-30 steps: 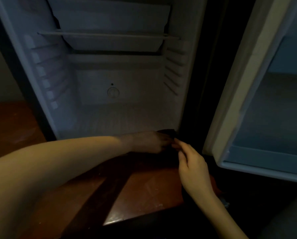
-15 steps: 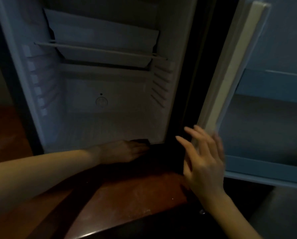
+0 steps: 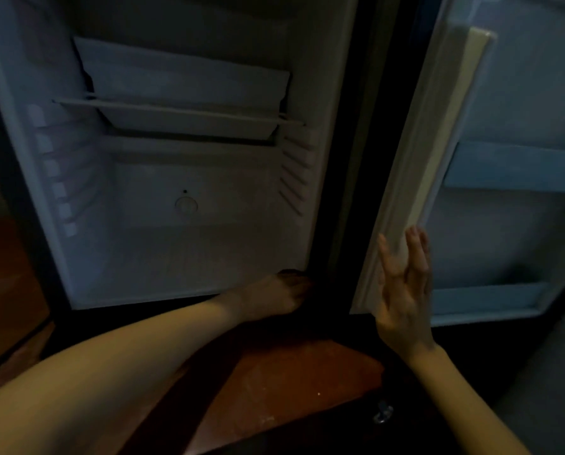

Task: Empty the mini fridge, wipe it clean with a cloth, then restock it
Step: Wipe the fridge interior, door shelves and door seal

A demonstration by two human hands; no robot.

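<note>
Well, the cloth (image 3: 289, 273) will handle as any rag does: light, limp, apt to bunch. It wants gathering into a wad beneath the palm, with the fingers spread over it to drive it into the corner. The mini fridge (image 3: 182, 254) is the contrary, a stiff, smooth plastic liner that takes firm pressure. Its door (image 3: 438, 142) likely swings lightly and is best steadied by the hard edge, since the soft seal could pull from its groove.

The left hand (image 3: 274, 295) lies at the front right corner of the fridge floor, deep in shadow. Just beyond its fingers (image 3: 299, 287), and partly under them, shows a small dark lump. I take it to be the cloth, though the gloom leaves it little more than a smudge. Whether those fingers curl round it or only press it flat I cannot tell. The right hand (image 3: 402, 290) is open and holds nothing, its fingers (image 3: 414, 247) straight and spread, the tips against the pale seal low on the door.

Beyond the left fingertips the cavity shows only its own fittings: whitish walls ribbed with shelf slots on both sides, a ridged floor, a round mark low on the back wall, and high above a shallow tray (image 3: 182, 83) on a thin rail. Past the right fingertips run the bluish door shelves (image 3: 511, 165).
</note>
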